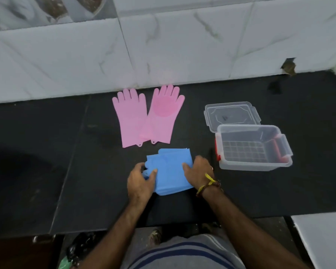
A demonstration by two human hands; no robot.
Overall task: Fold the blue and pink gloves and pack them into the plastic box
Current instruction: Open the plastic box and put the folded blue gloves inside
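The blue gloves (170, 170) lie folded in a stack on the black counter (46, 152), near its front edge. My left hand (141, 181) grips the stack's left side, thumb on top. My right hand (199, 168) grips its right side. Two pink gloves (143, 117) lie flat and unfolded side by side behind the blue stack, fingers pointing to the wall. The clear plastic box (254, 148) stands open and empty to the right, with red latches at its ends.
The box's clear lid (231, 115) lies flat just behind the box. A white marble-tiled wall (163, 55) runs along the back of the counter. Below the counter's front edge, dark clutter sits on the floor.
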